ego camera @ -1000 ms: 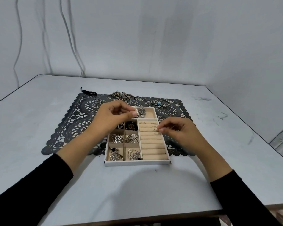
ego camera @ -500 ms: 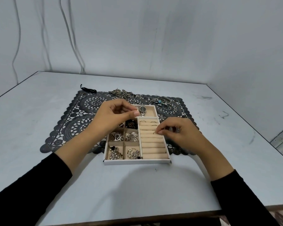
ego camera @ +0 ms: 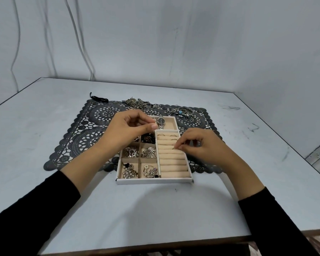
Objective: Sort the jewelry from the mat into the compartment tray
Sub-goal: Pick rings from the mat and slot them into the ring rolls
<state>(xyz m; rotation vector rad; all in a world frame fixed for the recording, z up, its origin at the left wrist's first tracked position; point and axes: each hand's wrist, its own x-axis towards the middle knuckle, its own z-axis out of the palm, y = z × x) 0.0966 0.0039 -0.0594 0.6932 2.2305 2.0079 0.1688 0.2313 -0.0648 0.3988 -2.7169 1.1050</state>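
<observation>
The white compartment tray (ego camera: 153, 181) lies on the near edge of the black lace mat (ego camera: 85, 133). Its left cells hold brooches and earrings, and a watch (ego camera: 160, 121) lies in the far cell. My right hand (ego camera: 203, 146) pinches a thin ring (ego camera: 174, 148) against a slot in the middle of the beige ring rolls (ego camera: 174, 163). Two or three rings sit in the farthest slots. My left hand (ego camera: 126, 130) hovers over the tray's far left, thumb pressed to forefinger on something too small to make out.
Along the mat's far edge lie a chain pile (ego camera: 137, 103), bracelets (ego camera: 185, 111), small rings (ego camera: 108, 108) and a black cord (ego camera: 98, 98). The pale table (ego camera: 44, 111) stands in a wall corner, its front edge near my sleeves.
My right hand has come down with the ring from just above the rolls to a slot between them. The left hand has stayed nearly still.
</observation>
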